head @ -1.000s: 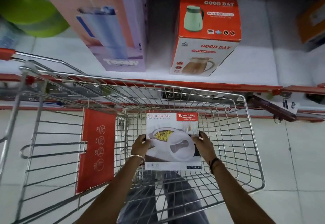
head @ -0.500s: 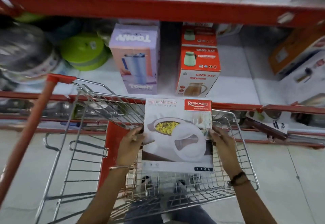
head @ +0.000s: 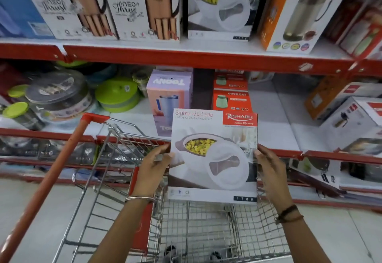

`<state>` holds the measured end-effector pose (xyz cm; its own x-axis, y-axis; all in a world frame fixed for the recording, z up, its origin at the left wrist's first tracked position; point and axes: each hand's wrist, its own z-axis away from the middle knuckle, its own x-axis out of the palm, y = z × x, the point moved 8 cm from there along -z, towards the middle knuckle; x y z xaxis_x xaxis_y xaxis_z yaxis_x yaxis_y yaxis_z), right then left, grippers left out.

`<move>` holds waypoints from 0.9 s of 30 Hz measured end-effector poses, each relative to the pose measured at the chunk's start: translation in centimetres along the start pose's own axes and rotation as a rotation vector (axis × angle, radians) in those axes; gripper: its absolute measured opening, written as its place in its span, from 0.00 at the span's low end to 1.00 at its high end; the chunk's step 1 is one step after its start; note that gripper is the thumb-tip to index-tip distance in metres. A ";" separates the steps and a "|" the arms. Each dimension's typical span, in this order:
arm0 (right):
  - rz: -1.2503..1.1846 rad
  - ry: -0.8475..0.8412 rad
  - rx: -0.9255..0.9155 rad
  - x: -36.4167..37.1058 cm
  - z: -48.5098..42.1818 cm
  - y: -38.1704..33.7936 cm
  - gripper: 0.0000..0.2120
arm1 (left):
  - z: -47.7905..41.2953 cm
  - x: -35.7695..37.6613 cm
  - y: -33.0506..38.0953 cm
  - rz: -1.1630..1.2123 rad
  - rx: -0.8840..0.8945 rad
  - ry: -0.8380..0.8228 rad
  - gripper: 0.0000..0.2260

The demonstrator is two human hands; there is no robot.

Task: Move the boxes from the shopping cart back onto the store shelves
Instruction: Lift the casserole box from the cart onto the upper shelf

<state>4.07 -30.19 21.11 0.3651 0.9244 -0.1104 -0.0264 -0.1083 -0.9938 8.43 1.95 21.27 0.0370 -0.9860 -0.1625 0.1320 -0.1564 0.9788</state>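
Observation:
A white casserole box (head: 214,155) with a red Rishabh label hangs upright above the wire shopping cart (head: 115,138). My left hand (head: 154,167) grips its left edge and my right hand (head: 268,169) grips its right edge. The box is clear of the cart basket and level with the lower shelf (head: 275,130). On the upper shelf (head: 186,56) stands a matching casserole box (head: 221,6), directly above the one I hold.
Flask boxes (head: 144,4) and a jug box (head: 299,12) flank the matching box. The lower shelf holds a lilac tumbler box (head: 169,97), orange Good Day boxes (head: 232,99), green-lidded containers (head: 117,93) and white boxes (head: 351,118). The cart's orange handle (head: 51,180) slants at left.
Both hands have lifted the casserole box up out of the cart basket. My view has tilted upward, and the upper shelf with the matching box has come into sight.

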 end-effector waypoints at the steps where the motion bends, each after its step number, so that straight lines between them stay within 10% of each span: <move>1: -0.002 0.004 -0.026 -0.2 0.0 -1.0 0.15 | 0.1 0.1 0.9 0.011 0.030 -0.008 0.14; 17: 0.026 0.010 -0.676 0.0 -10.0 -23.5 0.24 | -6.1 1.2 24.5 0.159 0.613 0.044 0.19; 27: -0.022 0.030 -0.744 2.1 -20.3 -25.3 0.24 | -15.6 4.0 26.9 0.083 0.683 0.108 0.18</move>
<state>24.35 -32.94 46.33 0.3841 0.9199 -0.0793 0.6146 -0.3189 -0.7215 27.60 -5.28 45.05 0.1231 -0.9906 -0.0604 -0.5271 -0.1168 0.8417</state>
